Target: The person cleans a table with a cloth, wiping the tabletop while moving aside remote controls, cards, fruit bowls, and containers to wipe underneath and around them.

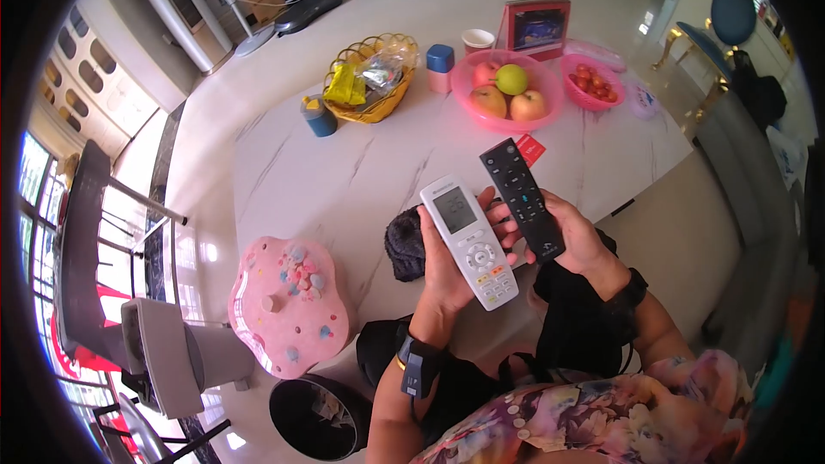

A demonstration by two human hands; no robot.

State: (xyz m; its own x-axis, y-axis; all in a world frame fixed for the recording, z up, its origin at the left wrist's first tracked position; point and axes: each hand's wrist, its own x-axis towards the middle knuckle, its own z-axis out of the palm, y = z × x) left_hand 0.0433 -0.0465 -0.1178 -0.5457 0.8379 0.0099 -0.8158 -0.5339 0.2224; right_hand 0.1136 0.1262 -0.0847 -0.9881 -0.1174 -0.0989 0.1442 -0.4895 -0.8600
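By the near edge of the table (292, 185), the left hand (442, 268) grips a white remote (470, 242), the right hand (581, 241) a black remote (522, 199) (close together); a knock could drop either

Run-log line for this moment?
left hand: holding white remote | right hand: holding black remote | on table: basket, fruit bowl

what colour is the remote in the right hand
The remote is black; best seen in the head view.
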